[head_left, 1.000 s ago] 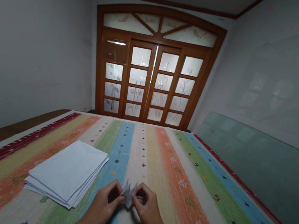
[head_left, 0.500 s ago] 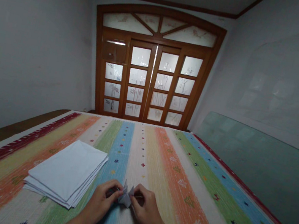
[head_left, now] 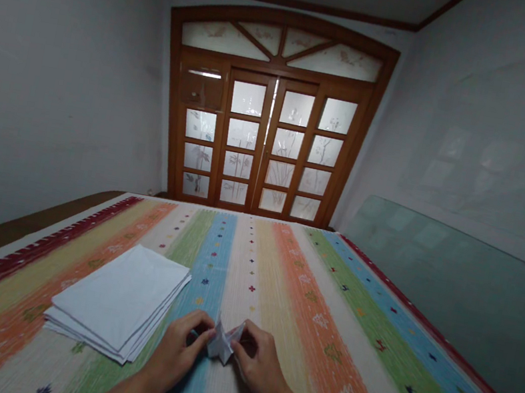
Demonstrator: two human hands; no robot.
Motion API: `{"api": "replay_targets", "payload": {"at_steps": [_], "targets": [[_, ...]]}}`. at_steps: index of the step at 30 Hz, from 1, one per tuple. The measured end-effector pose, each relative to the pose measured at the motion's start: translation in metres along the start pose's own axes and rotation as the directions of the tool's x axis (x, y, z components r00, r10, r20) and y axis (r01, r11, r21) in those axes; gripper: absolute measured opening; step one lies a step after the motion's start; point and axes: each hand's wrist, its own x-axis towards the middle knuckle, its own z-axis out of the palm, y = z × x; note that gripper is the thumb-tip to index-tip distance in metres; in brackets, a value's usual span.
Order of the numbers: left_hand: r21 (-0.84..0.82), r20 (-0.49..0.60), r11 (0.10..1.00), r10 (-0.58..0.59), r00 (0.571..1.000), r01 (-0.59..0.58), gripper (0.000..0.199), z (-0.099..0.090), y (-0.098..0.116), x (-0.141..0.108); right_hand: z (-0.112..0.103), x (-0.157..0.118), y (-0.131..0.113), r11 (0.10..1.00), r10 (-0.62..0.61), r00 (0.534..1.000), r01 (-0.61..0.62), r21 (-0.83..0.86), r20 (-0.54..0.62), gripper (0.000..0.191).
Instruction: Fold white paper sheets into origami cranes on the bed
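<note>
A small folded piece of white paper (head_left: pixel 221 346) with pointed tips is held between my hands, low in the middle of the head view. My left hand (head_left: pixel 180 344) pinches its left side between thumb and forefinger. On the right side, my right hand (head_left: pixel 258 362) grips the paper in the same way, thumb below and forefinger above. The paper spreads into points at the top, with a fold between them. The fingertips cover parts of its edges.
Left of my hands lies a stack of white paper sheets (head_left: pixel 120 297) on the striped tablecloth (head_left: pixel 293 310). A pale green glass panel (head_left: pixel 455 285) stands along the right side. Wooden doors with glass panes (head_left: pixel 264 143) are beyond the table's far edge.
The folded paper looks more spread between my hands, with its right point showing larger. My hands have shifted only slightly, and the stack lies as before.
</note>
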Motion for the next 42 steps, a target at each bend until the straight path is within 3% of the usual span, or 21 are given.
{"api": "replay_targets", "payload": {"at_steps": [8,16,21,31,42], "targets": [[0.052,-0.013,0.998,0.039,0.999,-0.038,0.023,-0.002,0.002,0.004,-0.001,0.002,0.006,0.996,-0.015,0.999,0.01,-0.089,-0.05,0.015],[0.003,0.006,1.0,-0.012,1.0,0.012,0.012,-0.001,-0.003,0.006,0.0,0.004,0.006,0.99,0.031,0.999,-0.037,-0.139,-0.044,0.013],[-0.028,0.115,0.999,-0.016,0.993,0.019,0.009,-0.002,-0.002,0.005,0.0,0.005,0.004,0.995,0.044,0.999,-0.047,-0.087,-0.026,0.015],[0.067,0.137,0.997,-0.048,0.989,0.039,0.012,-0.003,-0.011,0.007,-0.003,0.009,0.012,0.991,0.085,0.993,-0.093,-0.098,-0.081,0.011],[0.022,0.163,0.995,-0.095,0.982,0.092,0.01,-0.004,-0.012,0.011,-0.003,0.009,0.01,0.996,0.065,0.997,-0.067,-0.066,-0.028,0.007]]}}
